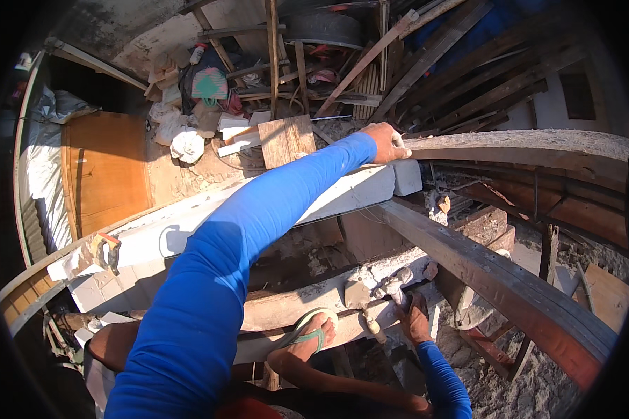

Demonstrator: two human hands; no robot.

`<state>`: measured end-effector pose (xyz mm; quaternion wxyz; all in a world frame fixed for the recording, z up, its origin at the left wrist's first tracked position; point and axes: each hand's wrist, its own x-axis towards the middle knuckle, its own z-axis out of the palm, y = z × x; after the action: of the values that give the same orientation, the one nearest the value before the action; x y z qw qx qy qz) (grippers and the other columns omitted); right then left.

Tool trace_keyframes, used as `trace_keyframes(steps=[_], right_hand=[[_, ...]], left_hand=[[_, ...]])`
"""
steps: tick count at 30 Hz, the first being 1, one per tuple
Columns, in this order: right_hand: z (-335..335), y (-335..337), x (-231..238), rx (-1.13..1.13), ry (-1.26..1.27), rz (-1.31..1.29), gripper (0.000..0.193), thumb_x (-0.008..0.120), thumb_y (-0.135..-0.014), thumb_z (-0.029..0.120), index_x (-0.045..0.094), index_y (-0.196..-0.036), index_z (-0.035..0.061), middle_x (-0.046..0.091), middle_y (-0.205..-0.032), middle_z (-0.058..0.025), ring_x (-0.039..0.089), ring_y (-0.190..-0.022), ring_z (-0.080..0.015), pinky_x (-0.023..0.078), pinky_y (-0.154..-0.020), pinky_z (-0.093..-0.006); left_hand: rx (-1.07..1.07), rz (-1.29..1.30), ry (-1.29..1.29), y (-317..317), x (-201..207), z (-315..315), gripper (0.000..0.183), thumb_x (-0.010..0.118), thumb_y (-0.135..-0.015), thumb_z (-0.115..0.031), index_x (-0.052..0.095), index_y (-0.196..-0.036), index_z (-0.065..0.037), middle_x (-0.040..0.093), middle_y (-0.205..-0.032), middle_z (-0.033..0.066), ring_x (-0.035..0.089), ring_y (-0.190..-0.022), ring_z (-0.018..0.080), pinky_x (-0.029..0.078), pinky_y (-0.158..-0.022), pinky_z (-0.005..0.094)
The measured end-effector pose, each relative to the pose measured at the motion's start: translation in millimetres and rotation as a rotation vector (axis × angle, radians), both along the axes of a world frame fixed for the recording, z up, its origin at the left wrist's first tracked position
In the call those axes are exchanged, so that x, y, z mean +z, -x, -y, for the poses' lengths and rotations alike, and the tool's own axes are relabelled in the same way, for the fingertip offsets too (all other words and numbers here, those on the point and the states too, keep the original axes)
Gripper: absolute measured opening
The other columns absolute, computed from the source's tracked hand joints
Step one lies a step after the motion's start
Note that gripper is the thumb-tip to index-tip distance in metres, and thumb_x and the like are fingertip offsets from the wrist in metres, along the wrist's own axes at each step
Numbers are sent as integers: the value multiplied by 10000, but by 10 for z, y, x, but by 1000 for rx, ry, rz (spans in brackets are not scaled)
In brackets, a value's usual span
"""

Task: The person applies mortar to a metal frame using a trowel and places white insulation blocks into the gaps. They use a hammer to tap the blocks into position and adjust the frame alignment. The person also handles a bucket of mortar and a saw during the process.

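My left arm, in a blue sleeve, reaches across the view. At its end my left hand [386, 142] is closed on the near end of a long rough wooden plank [517, 144], just above the end of a row of white blocks [349, 194]. Lower down, my right hand [416, 319] is closed round the handle of what looks like a hammer [394, 281], its head crusted pale. Beside it a trowel [357, 295] lies on a mortar-stained beam [293, 305]. My foot in a green-strapped slipper [326, 314] stands on the beams.
A handsaw with an orange handle [107, 253] rests at the left end of the blocks. A heavy timber beam [496, 276] slopes down to the right. Behind are a plywood sheet [286, 140], a white sack [187, 145], leaning timbers [433, 59] and an orange-brown door panel [105, 171].
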<state>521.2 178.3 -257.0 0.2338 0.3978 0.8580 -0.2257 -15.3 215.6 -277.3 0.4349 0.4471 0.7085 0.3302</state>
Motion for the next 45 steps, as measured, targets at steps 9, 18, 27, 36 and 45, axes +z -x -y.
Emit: trace_keyframes(steps=[9,18,27,36,45], right_hand=[[-110,312,122,-222,338,391,713,688,-915,419,431,-1391,-45,542,-1306,-349,506,-1209,-517,421,-1018,-515],[-354,667,201,30,365,255,618,710,-841,299,490,-1327,-13,569,-1255,-330,541,-1160,-513,460,-967,-522],[-73,748,369,-113,61,0,340,673,-848,158,569,-1128,-5,649,-901,-217,638,-828,-395,524,-781,-425],[-107,1174,840,-354,3,-31,441,716,-847,120,554,-1232,-22,656,-1012,-255,660,-913,-380,515,-837,-398],[96,-33,-169,-145,-150,16,485,705,-916,355,580,-1232,10,672,-1122,-282,645,-1039,-479,528,-832,-508]], left_hand=[[97,1,87,301,659,387,284,712,-905,-351,773,-1078,-134,732,-1118,174,673,-1110,346,488,-1016,429],[37,127,77,433,413,233,325,725,-880,-388,779,-1109,-164,733,-1150,152,663,-1138,351,481,-1036,429],[-17,144,37,15,182,-9,512,837,-781,-415,729,-1175,-107,707,-1170,165,666,-1131,321,504,-1009,412],[41,-122,-177,-311,351,-35,362,806,-821,-249,643,-1065,-37,693,-1084,239,669,-1042,422,531,-918,469],[-85,-216,-80,-596,190,159,955,912,-668,-384,405,-1382,-4,608,-1157,293,586,-1187,468,474,-989,537]])
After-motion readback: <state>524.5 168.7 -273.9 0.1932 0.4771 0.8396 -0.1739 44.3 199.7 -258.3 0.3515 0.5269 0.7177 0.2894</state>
